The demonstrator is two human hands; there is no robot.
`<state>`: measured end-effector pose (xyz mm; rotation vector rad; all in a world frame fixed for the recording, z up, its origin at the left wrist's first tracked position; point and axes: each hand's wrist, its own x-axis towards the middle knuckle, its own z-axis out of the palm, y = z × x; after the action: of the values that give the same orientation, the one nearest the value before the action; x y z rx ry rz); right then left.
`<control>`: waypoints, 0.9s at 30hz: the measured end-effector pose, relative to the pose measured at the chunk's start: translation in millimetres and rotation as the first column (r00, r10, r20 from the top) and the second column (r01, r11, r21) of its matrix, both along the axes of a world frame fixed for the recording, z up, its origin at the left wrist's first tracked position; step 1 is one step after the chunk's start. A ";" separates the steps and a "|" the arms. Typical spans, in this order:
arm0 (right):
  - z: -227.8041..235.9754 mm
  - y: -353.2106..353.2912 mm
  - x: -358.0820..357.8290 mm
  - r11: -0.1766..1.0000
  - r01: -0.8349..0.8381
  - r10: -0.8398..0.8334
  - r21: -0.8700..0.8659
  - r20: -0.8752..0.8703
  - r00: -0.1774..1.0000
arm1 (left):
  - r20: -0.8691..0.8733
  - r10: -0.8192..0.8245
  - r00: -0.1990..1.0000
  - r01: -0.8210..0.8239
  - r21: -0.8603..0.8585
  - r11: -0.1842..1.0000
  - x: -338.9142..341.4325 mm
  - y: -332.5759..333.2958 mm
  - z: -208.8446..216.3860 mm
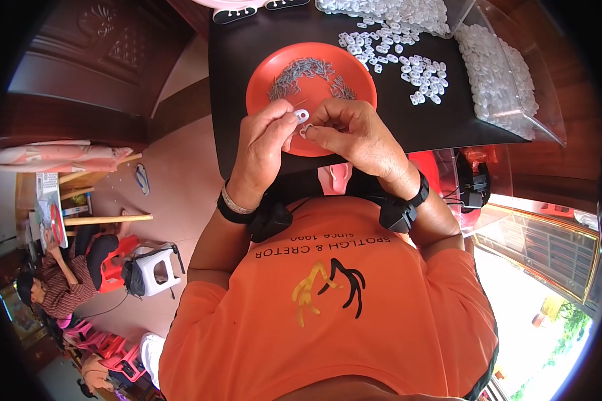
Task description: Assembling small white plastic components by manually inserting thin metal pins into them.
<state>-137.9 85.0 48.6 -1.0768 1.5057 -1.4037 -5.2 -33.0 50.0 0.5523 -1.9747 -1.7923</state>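
A: Head view, what could go wrong?

B: Left hand [264, 144]: thumb and finger clamped on one white tag [302, 116]. Right hand [358, 137]: fingertips pinched on one pale bit [306, 131]. Both are over the near part of the red plate [255, 83]. Tiny parts, so a slip could drop either among the grey pins [293, 77] imo.

A: Counts?

B: Two hands, one plate, one clear box [540, 75] far right. Pins, plus loose tags [427, 79] on the black table [408, 127]: dozens each, too jumbled to count.

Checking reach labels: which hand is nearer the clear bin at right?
Right. The right hand is left of the clear bin; the left hand is farther left, beyond the right.
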 end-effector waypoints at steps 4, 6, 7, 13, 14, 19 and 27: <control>4.6 0.8 -0.1 1.000 0.005 -0.005 0.010 0.009 1.000 | -0.019 -0.008 1.000 0.009 0.014 1.000 0.7 0.3 0.5; 6.4 1.5 -0.1 0.999 0.000 0.000 0.033 0.003 1.000 | -0.017 -0.035 0.999 0.034 -0.010 0.999 1.4 1.1 -0.2; 6.6 1.9 0.3 1.000 0.003 -0.004 0.024 0.018 1.000 | -0.017 -0.035 0.999 0.035 -0.010 0.999 1.8 0.8 -1.2; -1.5 1.6 2.9 0.997 0.050 -0.048 -0.060 0.041 0.998 | -0.085 -0.050 0.995 0.065 0.183 0.981 1.7 0.5 -5.5; -1.9 1.5 4.6 0.992 0.056 -0.052 -0.109 0.035 0.998 | -0.081 -0.037 0.996 0.052 0.190 0.980 2.0 1.4 -5.4; 3.3 3.2 10.1 0.988 0.062 -0.072 -0.141 -0.070 0.995 | -0.051 -0.016 0.999 0.026 0.185 0.982 1.3 7.4 -0.7; -2.7 4.3 10.6 0.956 0.027 -0.106 -0.291 -0.260 0.960 | -0.038 -0.061 0.997 0.067 0.180 0.981 7.4 4.8 -4.0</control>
<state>-127.3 89.3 45.9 -1.4599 1.5754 -1.6069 2.2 -28.2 46.0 0.5177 -1.8387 -2.0217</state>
